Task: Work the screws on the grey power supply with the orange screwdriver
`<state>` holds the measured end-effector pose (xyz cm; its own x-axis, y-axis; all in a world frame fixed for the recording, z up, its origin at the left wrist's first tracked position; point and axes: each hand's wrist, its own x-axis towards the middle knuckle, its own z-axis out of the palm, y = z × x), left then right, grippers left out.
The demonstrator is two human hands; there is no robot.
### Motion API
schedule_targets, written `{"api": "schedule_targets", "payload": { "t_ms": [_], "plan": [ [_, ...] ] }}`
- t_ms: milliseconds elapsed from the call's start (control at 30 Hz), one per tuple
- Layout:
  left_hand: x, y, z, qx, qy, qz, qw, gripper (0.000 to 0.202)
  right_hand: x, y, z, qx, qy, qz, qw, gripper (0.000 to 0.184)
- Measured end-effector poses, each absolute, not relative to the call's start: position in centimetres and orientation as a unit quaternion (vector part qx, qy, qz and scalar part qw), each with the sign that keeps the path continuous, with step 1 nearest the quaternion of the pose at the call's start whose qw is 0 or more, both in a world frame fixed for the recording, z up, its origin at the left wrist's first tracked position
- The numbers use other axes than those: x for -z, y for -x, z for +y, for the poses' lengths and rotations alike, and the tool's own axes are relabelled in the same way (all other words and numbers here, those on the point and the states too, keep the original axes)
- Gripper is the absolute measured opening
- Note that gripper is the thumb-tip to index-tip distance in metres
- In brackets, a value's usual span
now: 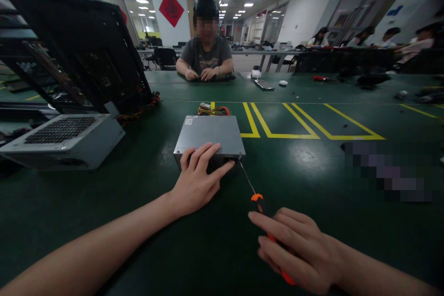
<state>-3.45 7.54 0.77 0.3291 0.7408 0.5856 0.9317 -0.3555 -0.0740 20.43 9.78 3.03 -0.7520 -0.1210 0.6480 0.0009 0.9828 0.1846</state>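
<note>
A grey metal computer power supply [210, 134] lies on the green table in front of me, a bundle of coloured wires [217, 110] behind it. My left hand [197, 178] holds it at the near edge, fingers spread on top and the thumb along the front face. In my right hand [298, 245] is a screwdriver [257, 199] with an orange and black handle, the fingers closed round it. Its shaft points up and left, the tip at the front right corner of the power supply. Whether the tip sits in a screw is too small to tell.
To the left stand a second power supply [104, 143] and a tilted black computer case [97, 60]. Across the table sits a person [206, 55]. A phone [264, 84], a small white object [283, 83] and a red-handled tool [319, 78] lie farther back. Yellow tape lines [293, 137] mark the tabletop.
</note>
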Motion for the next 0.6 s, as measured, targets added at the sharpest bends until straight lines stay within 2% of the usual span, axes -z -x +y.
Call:
{"api": "schedule_targets", "payload": {
  "t_ms": [100,333,600],
  "plan": [
    [-0.8,3.2,7.4,0.237,0.783,-0.538,0.202,0.048,-2.7,-20.2,9.6,0.061,-0.023,-0.934,0.352,0.005],
    [-0.6,2.9,7.1,0.233,0.781,-0.546,0.193,0.049,-1.9,-19.8,9.2,0.074,0.002,-0.926,0.371,0.017],
    [-1.0,2.4,6.7,0.249,0.774,-0.556,0.171,0.046,-2.2,-20.0,8.5,0.072,0.053,-0.922,0.378,0.011]
  ]
}}
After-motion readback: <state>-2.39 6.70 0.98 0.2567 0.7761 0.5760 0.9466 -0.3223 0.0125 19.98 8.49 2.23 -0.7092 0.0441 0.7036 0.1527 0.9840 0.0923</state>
